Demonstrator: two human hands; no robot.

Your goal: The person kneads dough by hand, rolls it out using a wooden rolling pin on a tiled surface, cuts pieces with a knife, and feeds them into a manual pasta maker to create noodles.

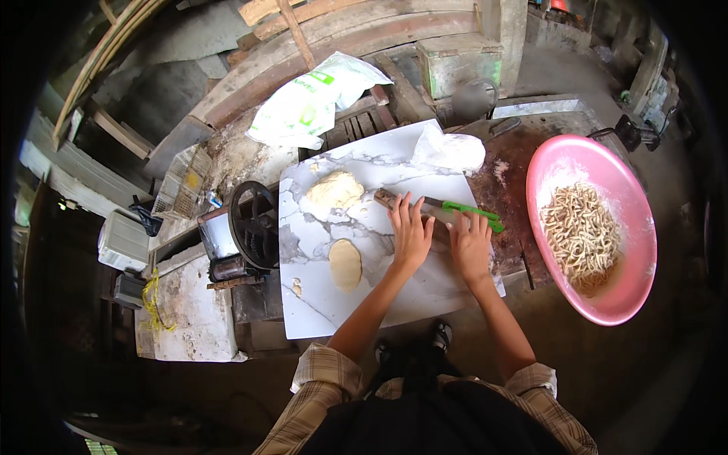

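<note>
Held left hand (410, 236) unclenched, fingers outstretched toward the far side, over a brown stick-like piece (385, 199) on the marbled white board (315, 315). Held right hand (470, 246) to its right, likewise loose and flat, fingers pointing far. Could not make out the stretch of stick-like piece beneath the hands, nor any firm grip on it. Saw its long axis slanting from far left to near right, crosswise to the forearms, with one blunt end pointing far left beyond the left fingers. Found a green-handled tool (472, 211) just past the right fingertips, on a similar slant, handle toward the right and dark part toward the left. Noted a flat oval of dough (346, 266) to the near left on the board, long axis running near to far, and a rough dough lump (334, 189) farther off. Saw a white plastic bundle (449, 149) at the board's far right edge, a pink basin (639, 227) of noodle-like strands (580, 235) well to the right, and a dark handwheel (256, 224) just beside the board's left edge.
</note>
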